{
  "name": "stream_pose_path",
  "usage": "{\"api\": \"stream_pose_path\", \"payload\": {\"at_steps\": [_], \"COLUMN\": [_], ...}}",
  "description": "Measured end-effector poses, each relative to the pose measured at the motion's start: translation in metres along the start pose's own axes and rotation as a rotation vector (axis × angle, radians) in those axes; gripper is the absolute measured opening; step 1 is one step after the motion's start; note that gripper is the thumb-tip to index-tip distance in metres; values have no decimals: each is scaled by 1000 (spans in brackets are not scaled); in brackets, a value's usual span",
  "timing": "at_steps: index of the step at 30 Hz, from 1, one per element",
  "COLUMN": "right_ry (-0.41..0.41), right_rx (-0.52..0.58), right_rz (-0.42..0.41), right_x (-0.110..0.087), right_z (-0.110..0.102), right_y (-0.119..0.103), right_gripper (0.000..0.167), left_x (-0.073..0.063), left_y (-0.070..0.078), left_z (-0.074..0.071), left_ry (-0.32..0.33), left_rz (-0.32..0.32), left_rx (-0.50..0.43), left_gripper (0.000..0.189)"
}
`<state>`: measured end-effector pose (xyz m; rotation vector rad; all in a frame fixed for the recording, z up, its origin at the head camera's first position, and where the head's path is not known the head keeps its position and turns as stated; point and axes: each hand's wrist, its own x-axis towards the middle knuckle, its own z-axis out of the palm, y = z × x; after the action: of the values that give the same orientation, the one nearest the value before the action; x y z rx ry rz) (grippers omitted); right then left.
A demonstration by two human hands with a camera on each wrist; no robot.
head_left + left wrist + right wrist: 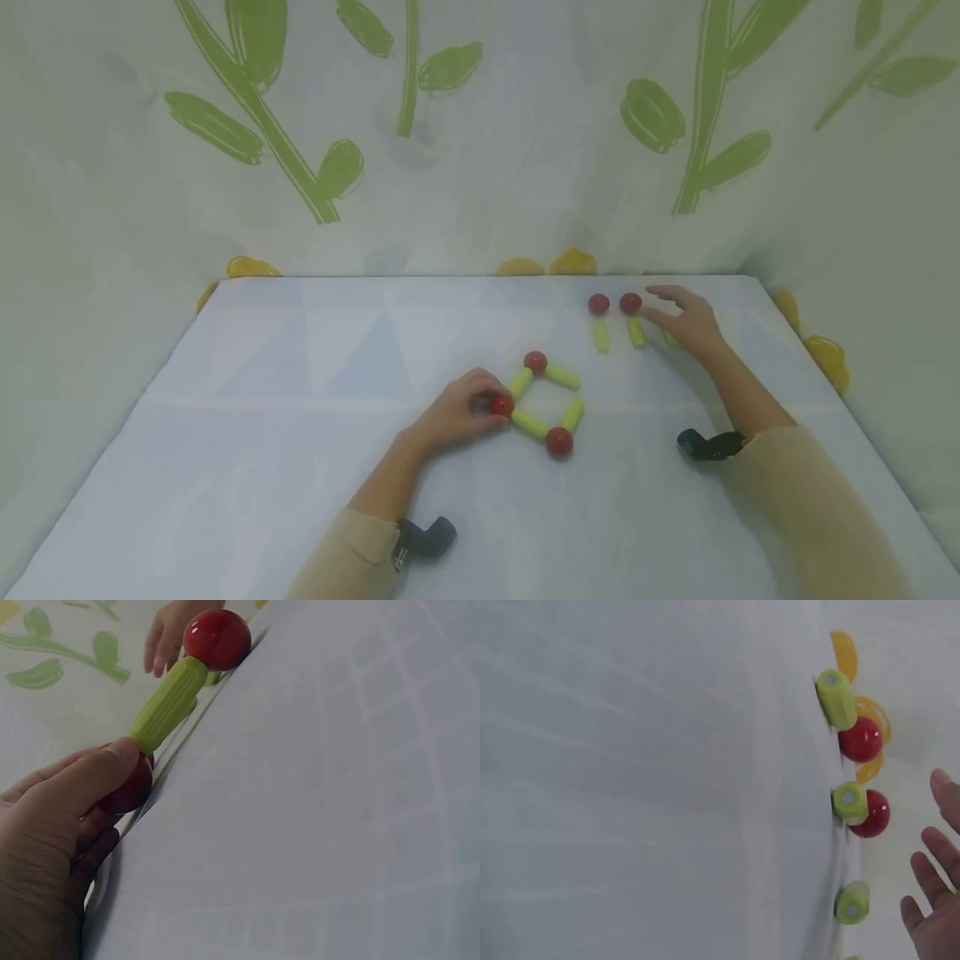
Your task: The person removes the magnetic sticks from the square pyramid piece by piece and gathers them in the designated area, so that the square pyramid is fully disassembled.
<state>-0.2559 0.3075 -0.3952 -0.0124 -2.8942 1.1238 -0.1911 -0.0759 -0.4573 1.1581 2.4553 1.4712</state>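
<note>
Left hand steadies the partial frame; right hand hovers over the loose pieces.

My left hand point(457, 412) pinches the red ball point(501, 406) at the left corner of the open frame of yellow-green rods point(529, 423) and balls lying mid-table point(300, 467); in the left wrist view the thumb curls over that ball. The frame's gap lies on its right side, between two free rod ends. My right hand point(686, 321) is spread with fingers relaxed, holding nothing, fingertips just beside the right-hand loose ball point(631, 303). The spare rods point(637, 332) lie with long axes running toward and away from me, beyond and right of the frame, so my right hand is the nearer one.
</note>
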Motion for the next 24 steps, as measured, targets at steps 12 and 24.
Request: {"api": "stream_pose_path", "payload": {"at_steps": [12, 24], "right_ry": [-34, -382], "right_rx": [170, 360], "right_rz": [-168, -528], "right_x": [-42, -90], "right_z": [28, 88], "right_y": [-21, -30], "right_gripper": [45, 32], "left_x": [1, -1], "left_y": [0, -6], "left_z": [-3, 3], "left_ry": [8, -29], "left_rz": [-10, -69], "left_rx": [23, 67], "left_gripper": [34, 31]}}
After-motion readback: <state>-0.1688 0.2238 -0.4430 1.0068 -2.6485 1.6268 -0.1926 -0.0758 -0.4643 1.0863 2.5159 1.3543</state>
